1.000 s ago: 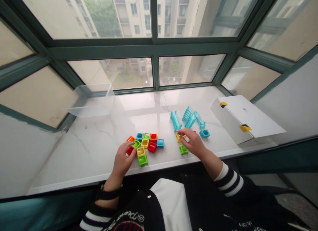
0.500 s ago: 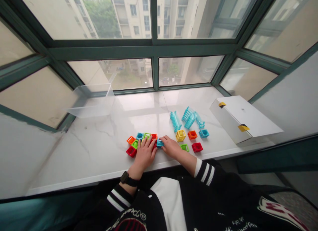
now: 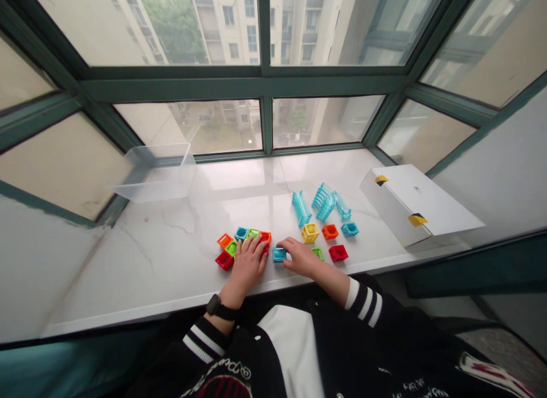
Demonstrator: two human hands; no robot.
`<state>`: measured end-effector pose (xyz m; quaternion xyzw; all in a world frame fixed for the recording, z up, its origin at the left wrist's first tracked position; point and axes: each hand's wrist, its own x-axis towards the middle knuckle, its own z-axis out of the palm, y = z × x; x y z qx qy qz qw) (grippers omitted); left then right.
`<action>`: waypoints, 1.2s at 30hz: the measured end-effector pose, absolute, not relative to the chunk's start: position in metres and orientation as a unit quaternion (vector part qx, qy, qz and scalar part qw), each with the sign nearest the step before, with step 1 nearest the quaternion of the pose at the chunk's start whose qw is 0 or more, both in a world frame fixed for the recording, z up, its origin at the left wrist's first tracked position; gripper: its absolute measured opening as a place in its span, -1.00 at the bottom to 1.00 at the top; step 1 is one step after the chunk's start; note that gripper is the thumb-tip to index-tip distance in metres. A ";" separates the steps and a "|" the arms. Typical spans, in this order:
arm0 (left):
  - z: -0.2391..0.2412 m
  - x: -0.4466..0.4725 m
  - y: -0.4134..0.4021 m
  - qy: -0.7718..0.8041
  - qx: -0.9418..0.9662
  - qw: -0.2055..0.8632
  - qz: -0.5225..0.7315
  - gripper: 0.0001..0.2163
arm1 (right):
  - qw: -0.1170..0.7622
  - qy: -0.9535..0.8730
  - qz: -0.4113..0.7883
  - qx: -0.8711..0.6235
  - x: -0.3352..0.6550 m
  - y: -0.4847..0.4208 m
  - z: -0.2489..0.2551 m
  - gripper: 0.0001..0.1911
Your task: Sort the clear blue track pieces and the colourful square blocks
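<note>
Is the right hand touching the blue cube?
Touching. Head view: the right hand has its fingertips on the blue cube, apart from the cluster under the left hand.

Both arms are in a black varsity-style jacket with ribbed cuffs, black with white stripes running around each wrist. There's a big white panel down the middle of the front, between the two black halves. The chest has some white script lettering over a dark red patch, and there's more white and red print further out on the right side, too blurry to read. A black smartwatch (image 3: 221, 308) sits on the left wrist, just above the cuff. No gloves, bare hands.
</note>
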<state>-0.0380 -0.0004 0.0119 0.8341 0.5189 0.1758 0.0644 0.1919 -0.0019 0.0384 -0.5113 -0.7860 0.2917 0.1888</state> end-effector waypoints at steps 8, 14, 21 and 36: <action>0.016 -0.042 -0.001 0.493 0.842 0.073 0.209 -0.74 | 0.390 -0.626 0.477 -0.478 0.209 -0.019 0.048 -0.51; 0.020 -0.045 0.000 0.484 0.836 0.099 0.240 -0.72 | 0.447 -0.534 0.576 -0.428 0.210 -0.016 0.047 -0.50; 0.052 -0.037 -0.013 0.423 0.826 0.190 0.321 -0.39 | 0.457 -0.531 0.588 -0.405 0.204 -0.018 0.046 -0.41; 0.053 -0.023 -0.017 0.387 0.757 0.322 0.417 -0.59 | 0.435 -0.694 0.434 -0.376 0.211 -0.021 0.058 -0.52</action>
